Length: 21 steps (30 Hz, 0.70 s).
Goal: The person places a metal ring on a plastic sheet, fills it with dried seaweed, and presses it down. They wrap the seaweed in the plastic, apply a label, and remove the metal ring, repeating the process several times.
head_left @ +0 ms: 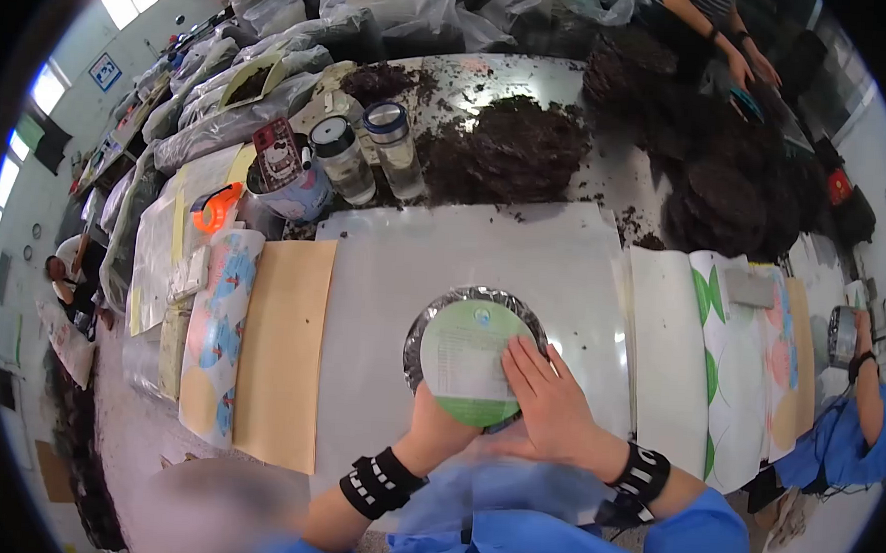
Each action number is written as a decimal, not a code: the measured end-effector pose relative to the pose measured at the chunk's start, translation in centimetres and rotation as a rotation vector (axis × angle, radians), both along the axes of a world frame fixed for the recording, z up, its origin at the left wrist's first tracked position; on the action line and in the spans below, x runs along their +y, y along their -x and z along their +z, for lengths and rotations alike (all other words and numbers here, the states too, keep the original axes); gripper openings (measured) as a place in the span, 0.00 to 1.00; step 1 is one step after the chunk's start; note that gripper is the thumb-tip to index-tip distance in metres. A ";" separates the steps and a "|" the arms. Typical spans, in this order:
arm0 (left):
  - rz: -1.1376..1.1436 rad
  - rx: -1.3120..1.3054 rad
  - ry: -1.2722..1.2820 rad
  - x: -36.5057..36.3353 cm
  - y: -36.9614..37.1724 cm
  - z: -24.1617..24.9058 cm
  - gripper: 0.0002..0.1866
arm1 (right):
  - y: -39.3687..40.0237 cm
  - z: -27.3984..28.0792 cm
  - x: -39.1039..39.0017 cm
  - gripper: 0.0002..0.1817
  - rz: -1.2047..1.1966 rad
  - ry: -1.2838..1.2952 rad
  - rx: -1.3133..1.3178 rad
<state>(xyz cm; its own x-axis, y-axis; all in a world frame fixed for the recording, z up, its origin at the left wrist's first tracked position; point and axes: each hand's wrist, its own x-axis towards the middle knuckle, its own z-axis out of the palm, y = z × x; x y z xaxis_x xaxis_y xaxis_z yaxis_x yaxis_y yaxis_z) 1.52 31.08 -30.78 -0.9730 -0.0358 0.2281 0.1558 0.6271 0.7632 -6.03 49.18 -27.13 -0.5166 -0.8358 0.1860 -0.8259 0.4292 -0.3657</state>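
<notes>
A round green paper label (470,363) with printed text lies on a round dark disc wrapped in shiny clear film (422,328). My left hand (442,424) holds the disc at its lower left edge, its fingers mostly hidden under it. My right hand (547,397) rests on the right side of the label, fingers stretched out and lying flat over its edge. Beneath the disc is a smooth grey-white sheet (383,273) on the table.
Brown and patterned papers (284,353) lie left, more sheets (669,358) right. Behind are two clear jars (344,166), a cup with a phone (302,194), an orange tape dispenser (216,208) and dark leafy piles (520,150). Co-workers' hands (743,67) are at the upper right and far right.
</notes>
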 end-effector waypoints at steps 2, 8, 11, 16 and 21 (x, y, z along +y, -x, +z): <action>0.025 0.024 -0.154 0.2 0.1 0.8 0.23 | 0.3 0.5 0.1 0.49 0.018 0.091 -0.134; 0.204 0.000 -0.568 -2.8 -0.6 -0.1 0.32 | 1.8 -2.9 -5.6 0.42 -0.010 0.315 -0.403; 0.450 0.090 -0.133 -5.2 -2.1 1.3 0.33 | 0.6 -2.9 -7.3 0.45 0.096 0.033 -0.009; 0.298 -0.268 -0.606 -5.6 -1.3 -2.9 0.31 | 0.7 -2.7 -8.1 0.49 0.079 -0.111 0.017; 0.265 -0.149 -0.695 -5.7 -2.8 -4.0 0.30 | 1.8 -3.1 -5.6 0.40 -0.061 0.489 -0.450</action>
<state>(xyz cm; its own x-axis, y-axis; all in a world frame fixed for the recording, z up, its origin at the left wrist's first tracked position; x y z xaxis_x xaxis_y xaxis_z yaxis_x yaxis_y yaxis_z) 4.28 25.34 -34.78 -0.9306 -0.3600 -0.0658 -0.0690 -0.0040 0.9976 -7.85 43.53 -30.27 -0.6762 -0.6769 0.2908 -0.5263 0.1676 -0.8336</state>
